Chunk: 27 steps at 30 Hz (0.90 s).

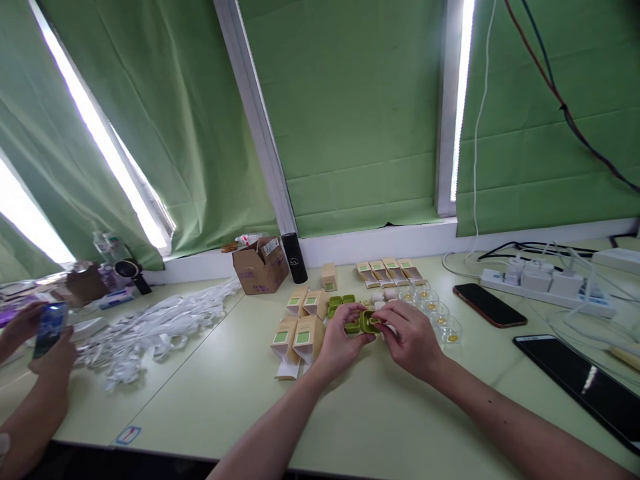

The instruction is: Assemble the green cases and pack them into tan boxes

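Green piece: the small green piece (369, 322) is in both hands, raised over the bench (370, 413), between its near edge and the rows toward its far edge.
Left hand: the left hand (341, 339) pinches the piece from its left side, thumb below and fingers curled above.
Right hand: the right hand (415, 339) has thumb and fingertips drawn together at the piece's right side (the exact contact is partly hidden by the fingers).
Handling: it looks like light, fairly stiff molded plastic, perhaps a little slick on its smooth faces, and unlikely to break under a modest pinch; its size leaves room for fingertips only.
Hold: the outer side walls seem the best grip, with the rim and hollow left free.
Beside the left hand: open tan cartons (309, 337) with green labels stand in a cluster; more green pieces (349, 300) sit just behind the fingers.
Beside the right hand: clear cups (452, 331) with yellow centers stand in a loose group.
Toward the far edge: a row of tan boxes (390, 272), a black bottle (294, 259) and a cardboard box (261, 268).
Right end: a phone (490, 305), a larger dark device (583, 383) and a white power strip (593, 303).
Left end: white straps (165, 327) lie in a heap, and a co-worker's hands (56, 353) hold another phone (50, 327).
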Each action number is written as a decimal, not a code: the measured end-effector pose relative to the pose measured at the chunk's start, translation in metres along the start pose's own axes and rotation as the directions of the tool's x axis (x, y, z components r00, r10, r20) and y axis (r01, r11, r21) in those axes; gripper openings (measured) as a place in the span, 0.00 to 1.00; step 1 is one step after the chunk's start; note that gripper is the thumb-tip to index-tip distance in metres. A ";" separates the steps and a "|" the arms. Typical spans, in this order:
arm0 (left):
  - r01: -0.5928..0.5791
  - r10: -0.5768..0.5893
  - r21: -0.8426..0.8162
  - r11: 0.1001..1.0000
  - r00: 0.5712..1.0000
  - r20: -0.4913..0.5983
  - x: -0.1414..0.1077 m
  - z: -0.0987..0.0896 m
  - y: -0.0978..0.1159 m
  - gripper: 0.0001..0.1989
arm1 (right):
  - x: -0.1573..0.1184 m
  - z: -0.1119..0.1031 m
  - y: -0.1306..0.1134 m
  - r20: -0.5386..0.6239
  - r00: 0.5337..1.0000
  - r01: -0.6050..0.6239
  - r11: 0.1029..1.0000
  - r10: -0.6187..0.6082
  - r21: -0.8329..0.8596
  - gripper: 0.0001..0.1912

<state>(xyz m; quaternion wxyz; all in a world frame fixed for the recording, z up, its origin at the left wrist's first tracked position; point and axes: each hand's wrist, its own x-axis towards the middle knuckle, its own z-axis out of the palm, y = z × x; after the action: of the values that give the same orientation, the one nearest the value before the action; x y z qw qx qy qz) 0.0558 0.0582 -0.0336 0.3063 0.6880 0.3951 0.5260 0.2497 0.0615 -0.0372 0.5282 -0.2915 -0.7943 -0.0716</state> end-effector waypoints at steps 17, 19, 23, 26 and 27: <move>-0.106 0.104 0.066 0.992 0.994 0.026 -0.001 0.000 -0.004 0.26 | 0.004 0.002 -0.001 0.045 0.994 0.111 0.971 -0.103 -0.211 0.11; -0.108 0.106 0.068 0.992 0.994 0.034 -0.001 -0.001 -0.003 0.25 | 0.004 0.002 -0.002 0.038 0.993 0.116 0.972 -0.111 -0.204 0.11; -0.117 0.114 0.074 0.990 0.992 0.045 -0.001 -0.002 0.000 0.25 | 0.004 0.002 -0.002 0.032 0.993 0.120 0.977 -0.116 -0.178 0.11; -0.130 0.126 0.087 0.988 0.991 0.053 -0.001 -0.002 0.001 0.26 | 0.002 0.004 -0.001 0.027 0.992 0.125 0.981 -0.122 -0.149 0.11; -0.132 0.128 0.092 0.987 0.990 0.057 -0.002 -0.002 0.001 0.26 | 0.002 0.005 0.000 0.025 0.992 0.126 0.982 -0.123 -0.140 0.11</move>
<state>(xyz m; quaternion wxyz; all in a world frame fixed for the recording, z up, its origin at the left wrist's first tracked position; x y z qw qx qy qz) 0.0535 0.0562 -0.0327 0.2480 0.7393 0.3662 0.5078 0.2454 0.0641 -0.0379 0.4944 -0.2786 -0.8080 -0.1584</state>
